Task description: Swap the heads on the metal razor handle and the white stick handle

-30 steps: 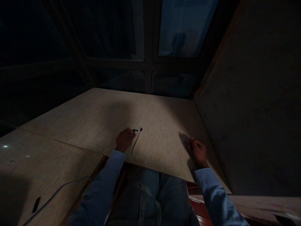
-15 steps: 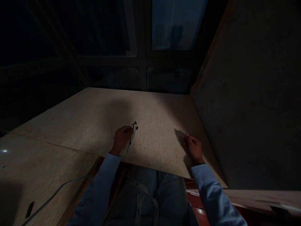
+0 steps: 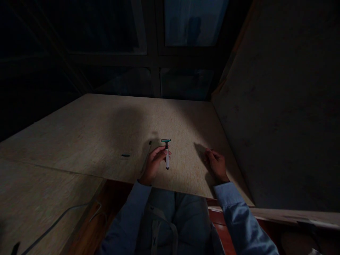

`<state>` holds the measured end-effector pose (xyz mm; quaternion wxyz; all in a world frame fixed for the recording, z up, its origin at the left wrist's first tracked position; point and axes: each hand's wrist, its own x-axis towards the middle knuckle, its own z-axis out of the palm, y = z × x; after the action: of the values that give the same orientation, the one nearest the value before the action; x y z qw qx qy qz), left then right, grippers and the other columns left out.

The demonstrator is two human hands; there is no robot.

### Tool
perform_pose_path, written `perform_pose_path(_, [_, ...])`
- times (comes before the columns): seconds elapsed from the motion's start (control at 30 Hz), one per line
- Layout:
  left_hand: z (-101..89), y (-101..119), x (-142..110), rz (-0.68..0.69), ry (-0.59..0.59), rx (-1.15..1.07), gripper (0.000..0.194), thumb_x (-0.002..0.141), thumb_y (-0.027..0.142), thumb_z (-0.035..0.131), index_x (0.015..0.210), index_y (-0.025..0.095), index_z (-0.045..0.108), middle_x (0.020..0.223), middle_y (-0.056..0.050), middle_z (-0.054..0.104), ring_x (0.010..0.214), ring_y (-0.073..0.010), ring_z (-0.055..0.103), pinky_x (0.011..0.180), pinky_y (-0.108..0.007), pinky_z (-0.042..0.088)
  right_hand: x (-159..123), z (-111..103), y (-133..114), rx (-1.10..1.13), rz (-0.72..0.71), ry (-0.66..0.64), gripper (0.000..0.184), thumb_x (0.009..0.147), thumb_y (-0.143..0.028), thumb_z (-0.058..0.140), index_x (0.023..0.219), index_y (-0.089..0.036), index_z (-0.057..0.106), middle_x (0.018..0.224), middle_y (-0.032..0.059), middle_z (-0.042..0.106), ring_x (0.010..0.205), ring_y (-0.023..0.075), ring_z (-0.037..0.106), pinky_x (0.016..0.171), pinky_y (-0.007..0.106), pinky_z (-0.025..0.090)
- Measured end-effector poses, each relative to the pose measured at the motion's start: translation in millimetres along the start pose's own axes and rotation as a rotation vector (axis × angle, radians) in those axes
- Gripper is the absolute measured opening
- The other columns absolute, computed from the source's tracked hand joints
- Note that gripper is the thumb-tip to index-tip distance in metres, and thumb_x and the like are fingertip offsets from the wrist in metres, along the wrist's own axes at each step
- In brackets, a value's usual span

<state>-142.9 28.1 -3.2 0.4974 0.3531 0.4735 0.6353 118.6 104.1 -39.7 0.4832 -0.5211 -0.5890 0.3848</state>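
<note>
My left hand is closed around the white handle of a razor, held upright above the table with its teal-edged head at the top. Behind that hand, a slim stick with a small dark head, like a toothbrush, lies on the table, partly covered by the fingers. A small dark strip with a pale part beneath it lies to the left. My right hand rests near the table's right side, fingers curled in, nothing visible in them.
The pale patterned tabletop meets a dark upright panel on the right. Dark window frames stand behind it. A grey cable runs across the lower surface at left. My lap is under the front edge.
My left hand has turned and moved right, bringing the razor upright into plain view. The small dark strip is uncovered now. My right hand stays curled in place as the view shifts slightly.
</note>
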Motion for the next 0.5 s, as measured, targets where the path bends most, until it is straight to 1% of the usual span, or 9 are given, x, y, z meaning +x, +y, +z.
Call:
perform_pose_path(0.1, [18.5,-9.7,-2.4,-0.105,-0.069,-0.235,0.038,0.072,0.034,0.078,0.102,0.014,0.066,0.082,-0.005,0.069,0.07,-0.0156,0.065,0.066,-0.028,0.049,-1.0,1.3,-4.0,0.007,0.007,0.0,0.05,0.087,-0.059,0.056,0.062,-0.016,0.061,0.053,-0.0011,0.052,0.05,0.0119,0.046,0.049,0.024,0.034])
perform_pose_path(0.23, [35.9,-15.0,-2.5,-0.225,-0.173,-0.417,0.033,0.07,0.026,0.079,0.098,0.015,0.063,0.082,-0.003,0.066,0.069,-0.0155,0.067,0.065,-0.028,0.05,-0.8,2.7,-4.7,0.012,0.027,-0.002,0.049,0.087,-0.059,0.056,0.063,-0.016,0.061,0.053,-0.0012,0.052,0.05,0.0119,0.046,0.048,0.024,0.034])
perform_pose_path(0.33, [41.6,-20.2,-0.2,-0.304,-0.224,-0.506,0.031,0.068,0.02,0.079,0.094,0.016,0.061,0.088,-0.004,0.068,0.071,-0.0164,0.067,0.066,-0.03,0.051,0.4,2.7,-2.6,-0.007,0.026,-0.005,0.049,0.088,-0.058,0.056,0.063,-0.016,0.061,0.054,-0.0013,0.052,0.05,0.0117,0.046,0.048,0.024,0.034])
perform_pose_path(0.43, [41.9,-27.1,2.2,-0.358,-0.211,-0.55,0.031,0.066,0.016,0.077,0.091,0.017,0.059,0.089,-0.005,0.07,0.069,-0.0159,0.067,0.063,-0.028,0.049,1.2,2.5,-1.6,-0.025,0.013,-0.015,0.049,0.088,-0.058,0.055,0.063,-0.016,0.062,0.055,-0.0013,0.052,0.051,0.0119,0.047,0.049,0.025,0.034])
perform_pose_path(0.5, [40.7,-30.5,2.8,-0.386,-0.188,-0.547,0.03,0.066,0.014,0.076,0.089,0.017,0.057,0.086,-0.005,0.07,0.065,-0.0137,0.064,0.059,-0.026,0.046,1.2,2.8,-2.2,-0.03,0.014,-0.02,0.048,0.088,-0.057,0.055,0.064,-0.016,0.062,0.055,-0.0011,0.053,0.051,0.0123,0.048,0.05,0.025,0.035])
